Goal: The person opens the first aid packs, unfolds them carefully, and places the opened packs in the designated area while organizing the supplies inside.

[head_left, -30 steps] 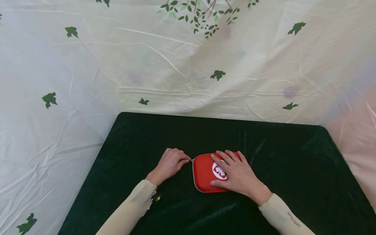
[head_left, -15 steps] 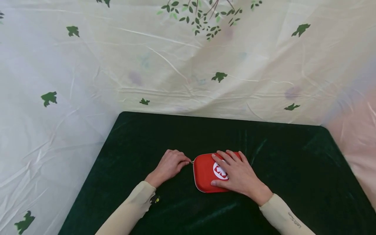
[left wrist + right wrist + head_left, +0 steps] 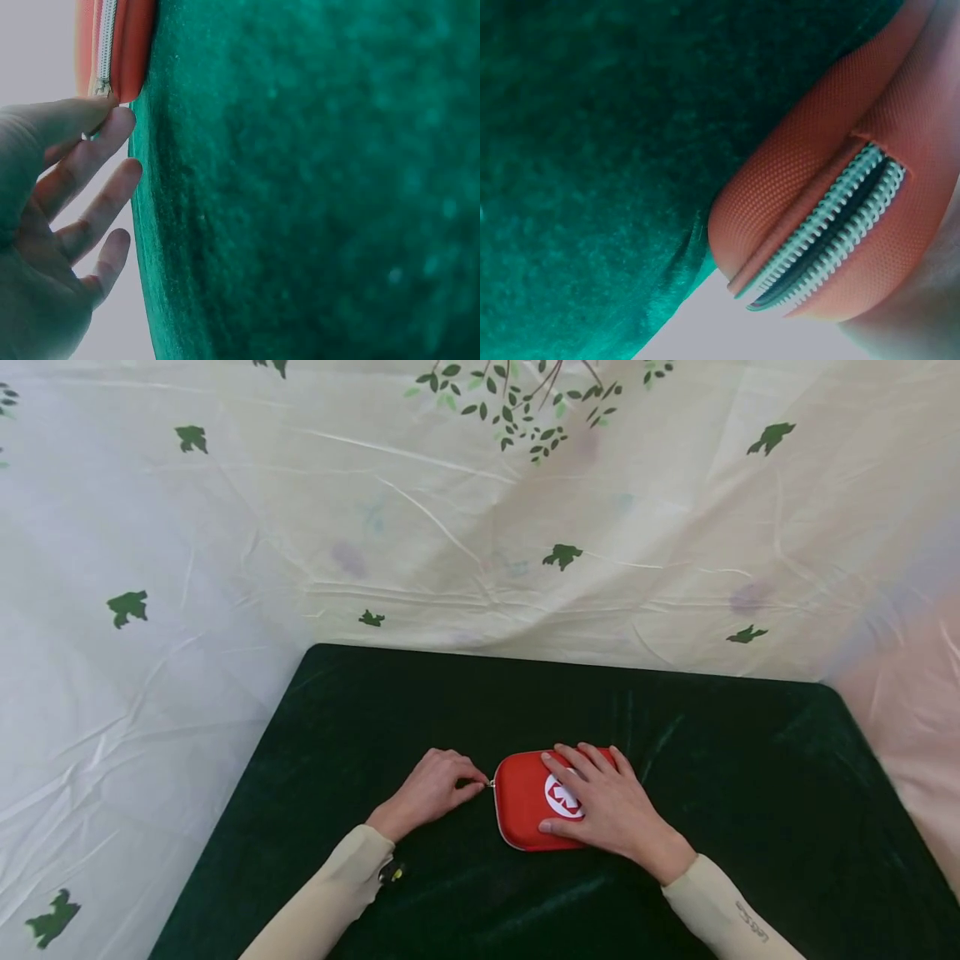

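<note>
A red zippered case with a white round emblem lies on the dark green cloth. My left hand is at its left side, pinching the small metal zipper pull between thumb and forefinger; the other fingers are spread loosely. In the left wrist view a strip of silvery zipper teeth runs up from the slider. My right hand rests on top of the case with fingers spread, covering its right part and some of the emblem. The right wrist view shows parted zipper teeth at one end.
The green velvet cloth covers the table, whose far edge meets a pale hanging sheet printed with leaves and green birds. A dark object with a yellow spot sits at the left cuff.
My left hand has drawn the zipper pull a short way toward me along the case's left edge. The right hand and the case stay in place.
</note>
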{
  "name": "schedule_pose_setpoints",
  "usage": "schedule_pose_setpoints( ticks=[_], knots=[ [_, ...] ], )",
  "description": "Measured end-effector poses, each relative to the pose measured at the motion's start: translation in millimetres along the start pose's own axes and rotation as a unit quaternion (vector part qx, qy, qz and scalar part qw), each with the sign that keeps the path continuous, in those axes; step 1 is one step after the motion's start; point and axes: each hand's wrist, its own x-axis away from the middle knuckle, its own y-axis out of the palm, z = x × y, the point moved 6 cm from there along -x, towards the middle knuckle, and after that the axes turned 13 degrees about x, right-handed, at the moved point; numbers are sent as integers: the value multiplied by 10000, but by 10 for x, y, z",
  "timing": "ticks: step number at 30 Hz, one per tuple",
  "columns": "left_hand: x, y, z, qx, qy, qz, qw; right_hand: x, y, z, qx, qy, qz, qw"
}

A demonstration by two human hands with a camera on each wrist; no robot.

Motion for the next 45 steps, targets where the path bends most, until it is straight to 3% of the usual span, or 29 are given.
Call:
schedule_pose_setpoints(
  ticks=[15,31,35,41,45],
  knots=[
    [79,79,102,-77,181,172,9997,90,3,-73,163,278,-60,9995],
    [149,115,124,10,143,196,9997,118,33,-108,257,646,-135,9975],
    [139,114,102,40,32,231,9997,100,7,-102,159,370,-56,9992],
    [124,109,69,68,-94,343,9993,63,-23,-107,-157,-521,-70,9985],
    [117,110,75,144,-64,428,9990,51,-17,-92,-192,-642,-143,9977]
  ],
)
